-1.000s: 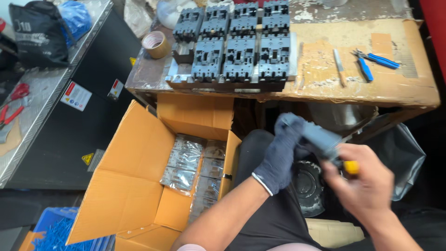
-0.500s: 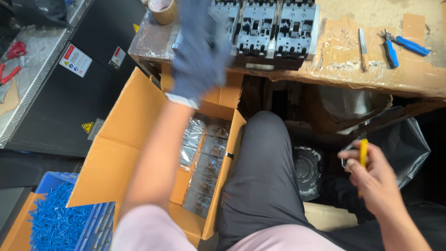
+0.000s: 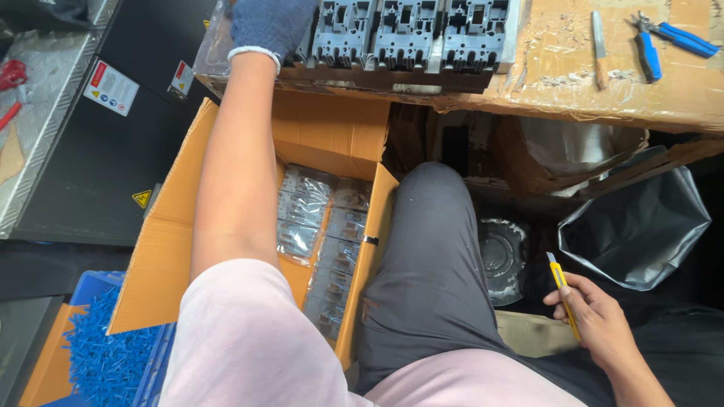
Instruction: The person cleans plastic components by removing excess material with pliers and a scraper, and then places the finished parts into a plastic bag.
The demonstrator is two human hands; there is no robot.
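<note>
blue-gloved left hand point(image 3: 273, 24) grips grey parts point(image 3: 407, 34) at bench edge; right hand point(image 3: 596, 320) pinches yellow knife point(image 3: 562, 290), keep blade pointed away frm leg.

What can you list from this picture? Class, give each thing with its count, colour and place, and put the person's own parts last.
Grey moulded plastic units: at least three, grey, in a row on the bench top.
Tape-covered cardboard bench top: one, brown, top of view.
Blue-handled pliers: one, blue, bench, far right.
Open brown cardboard box: one, brown, below the bench on the left.
Clear-bagged parts: several, grey, inside the box.
Blue crate of blue plastic pieces: one, blue, bottom left.
Crumpled grey plastic bag: one, grey, right.
Yellow utility knife: one, yellow, in the right hand.
Left hand: blue knitted glove, on the grey units.
Right hand: bare, grip closed on the knife.
</note>
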